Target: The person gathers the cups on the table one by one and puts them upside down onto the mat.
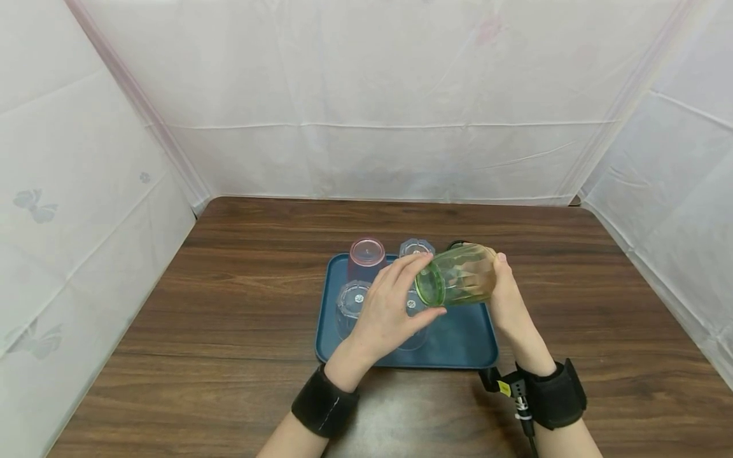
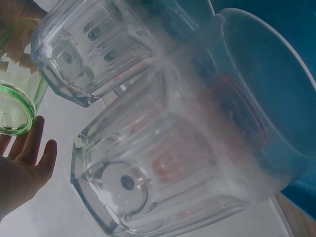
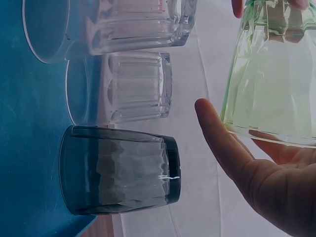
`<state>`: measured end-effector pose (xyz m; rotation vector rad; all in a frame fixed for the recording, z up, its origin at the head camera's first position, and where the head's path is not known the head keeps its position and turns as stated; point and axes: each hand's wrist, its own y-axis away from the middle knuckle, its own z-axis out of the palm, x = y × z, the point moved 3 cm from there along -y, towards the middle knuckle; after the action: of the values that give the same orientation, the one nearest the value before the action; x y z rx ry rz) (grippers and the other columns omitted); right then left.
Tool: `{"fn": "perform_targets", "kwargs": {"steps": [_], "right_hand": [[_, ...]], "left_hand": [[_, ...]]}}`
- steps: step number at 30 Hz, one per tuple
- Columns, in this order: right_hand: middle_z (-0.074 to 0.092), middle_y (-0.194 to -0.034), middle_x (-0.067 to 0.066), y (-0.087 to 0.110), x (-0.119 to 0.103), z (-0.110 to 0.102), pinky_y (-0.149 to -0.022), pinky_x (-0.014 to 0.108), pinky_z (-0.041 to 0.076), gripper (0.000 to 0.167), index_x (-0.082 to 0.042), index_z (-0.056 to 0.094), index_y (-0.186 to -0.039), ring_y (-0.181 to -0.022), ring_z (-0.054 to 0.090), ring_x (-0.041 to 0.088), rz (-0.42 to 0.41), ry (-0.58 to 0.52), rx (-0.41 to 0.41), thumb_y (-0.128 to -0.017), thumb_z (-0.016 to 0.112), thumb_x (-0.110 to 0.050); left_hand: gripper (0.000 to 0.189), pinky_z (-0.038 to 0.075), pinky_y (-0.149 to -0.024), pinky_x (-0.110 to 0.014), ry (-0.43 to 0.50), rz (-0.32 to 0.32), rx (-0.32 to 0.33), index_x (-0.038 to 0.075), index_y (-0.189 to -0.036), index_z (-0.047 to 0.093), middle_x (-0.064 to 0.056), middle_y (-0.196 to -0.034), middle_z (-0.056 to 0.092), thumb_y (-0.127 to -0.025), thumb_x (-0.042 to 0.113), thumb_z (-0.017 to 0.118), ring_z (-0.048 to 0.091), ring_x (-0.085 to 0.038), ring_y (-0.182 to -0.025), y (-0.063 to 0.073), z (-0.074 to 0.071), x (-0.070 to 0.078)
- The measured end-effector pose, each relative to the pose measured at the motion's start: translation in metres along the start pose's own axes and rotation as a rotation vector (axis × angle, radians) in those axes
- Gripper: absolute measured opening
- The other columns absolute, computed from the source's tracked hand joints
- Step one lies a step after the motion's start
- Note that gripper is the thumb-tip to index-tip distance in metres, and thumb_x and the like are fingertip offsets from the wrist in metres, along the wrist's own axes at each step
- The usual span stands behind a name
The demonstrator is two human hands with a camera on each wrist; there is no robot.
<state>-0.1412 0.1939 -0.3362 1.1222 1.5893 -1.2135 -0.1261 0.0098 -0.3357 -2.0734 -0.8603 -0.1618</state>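
Note:
Both hands hold a green drinking glass (image 1: 460,277) tilted nearly onto its side above the tray. My left hand (image 1: 389,305) spans the thick base with fingers and thumb. At the rim end, my right hand (image 1: 506,296) grips the glass, its thumb near the edge and fingers partly seen through the wall. In the right wrist view, one finger of the right hand (image 3: 276,182) sticks out beside the rim. Below stand upside-down glasses on a blue tray (image 1: 464,350): a pink glass (image 1: 368,253), a clear glass (image 1: 352,302) and other clear ones.
A dark grey glass (image 3: 121,170) stands upside down at the tray's edge beside the clear glass (image 3: 138,86). Brown wood table (image 1: 229,305) surrounds the tray. White sheeting (image 1: 366,159) hangs behind and on both sides.

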Motion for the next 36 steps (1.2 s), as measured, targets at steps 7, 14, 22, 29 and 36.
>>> {"fn": "perform_targets", "kwargs": {"steps": [7,14,22,29,36], "right_hand": [[0.065,-0.091,-0.014,0.001,0.000,-0.001,-0.066,0.028,0.054,0.068,0.008,0.040,-0.128,-0.080,0.066,0.010,-0.018,0.006,-0.026,-0.098,0.004,-0.041],[0.065,-0.088,-0.021,0.004,-0.002,-0.004,-0.067,0.024,0.052,0.059,0.007,0.047,-0.125,-0.078,0.065,0.005,-0.046,0.141,-0.022,-0.101,0.009,-0.031],[0.066,-0.098,-0.009,0.005,-0.005,-0.007,-0.068,0.024,0.051,0.053,0.000,0.042,-0.131,-0.079,0.063,0.004,-0.009,0.228,-0.004,-0.101,0.012,-0.032],[0.060,-0.113,0.020,0.004,-0.007,-0.013,-0.080,0.027,0.046,0.052,-0.001,0.048,-0.127,-0.091,0.055,-0.007,-0.040,0.361,0.088,-0.102,0.013,-0.029],[0.057,-0.117,0.017,0.004,-0.005,-0.018,-0.081,0.015,0.047,0.051,0.006,0.045,-0.125,-0.099,0.056,-0.003,-0.057,0.181,0.116,-0.102,0.016,-0.028]], "left_hand": [[0.075,0.036,-0.101,-0.037,0.022,0.026,0.018,0.012,-0.134,0.041,-0.005,-0.128,0.048,-0.071,0.033,0.077,0.045,-0.016,-0.120,0.000,-0.001,0.001],[0.073,0.044,-0.092,-0.032,0.090,0.038,0.022,0.012,-0.133,0.042,-0.005,-0.128,0.046,-0.072,0.028,0.077,0.048,-0.016,-0.117,-0.001,-0.002,0.003],[0.072,0.046,-0.090,-0.029,0.086,0.050,0.013,0.012,-0.134,0.042,-0.005,-0.127,0.046,-0.072,0.027,0.077,0.049,-0.016,-0.115,0.000,-0.002,0.003],[0.073,0.044,-0.093,-0.032,0.066,0.061,-0.019,0.014,-0.135,0.041,-0.005,-0.130,0.046,-0.072,0.028,0.077,0.048,-0.017,-0.117,0.002,0.001,0.005],[0.073,0.038,-0.101,-0.037,0.052,0.078,-0.051,0.015,-0.135,0.042,-0.006,-0.130,0.046,-0.073,0.029,0.076,0.045,-0.017,-0.120,0.002,0.003,0.006]]}}
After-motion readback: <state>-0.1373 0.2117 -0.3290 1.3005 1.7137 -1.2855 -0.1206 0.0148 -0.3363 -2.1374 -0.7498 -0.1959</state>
